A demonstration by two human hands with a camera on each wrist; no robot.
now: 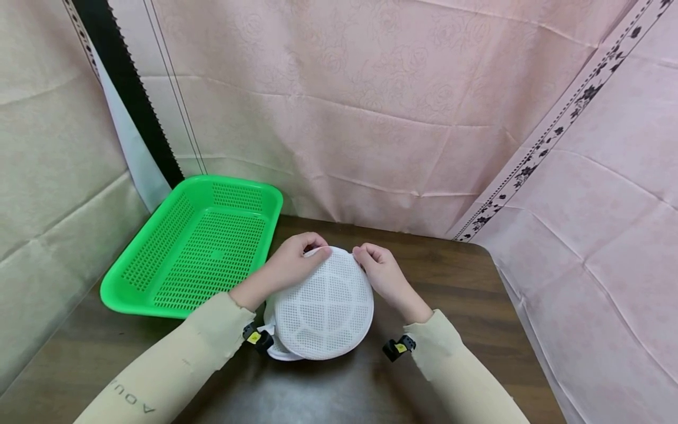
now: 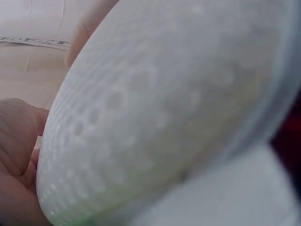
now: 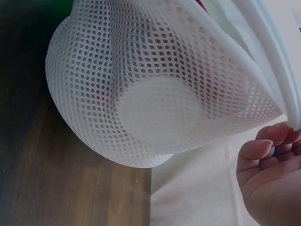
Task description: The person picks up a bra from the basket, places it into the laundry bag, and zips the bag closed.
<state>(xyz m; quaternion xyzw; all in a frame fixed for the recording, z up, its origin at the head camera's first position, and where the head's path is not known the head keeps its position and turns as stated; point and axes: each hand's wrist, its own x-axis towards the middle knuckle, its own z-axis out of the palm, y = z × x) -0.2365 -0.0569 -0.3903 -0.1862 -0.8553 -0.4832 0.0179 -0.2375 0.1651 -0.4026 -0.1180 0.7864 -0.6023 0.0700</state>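
A round white mesh laundry bag (image 1: 325, 306) is held above the table in front of me, its flat circular end facing up toward the head camera. My left hand (image 1: 293, 259) pinches its upper left edge between thumb and fingers. At the upper right edge, my right hand (image 1: 384, 274) pinches the rim with curled fingers. Seen from the right wrist, the honeycomb mesh wall (image 3: 155, 52) bulges out, and a pale round patch (image 3: 160, 110) shows through it. The mesh fills most of the left wrist view, blurred and close.
To the left stands a green plastic basket (image 1: 272, 235) with perforated sides and floor. The brown wooden table (image 1: 439, 265) is bordered by pink patterned cloth (image 1: 371, 147) at the back and sides. Each wrist wears a small black camera.
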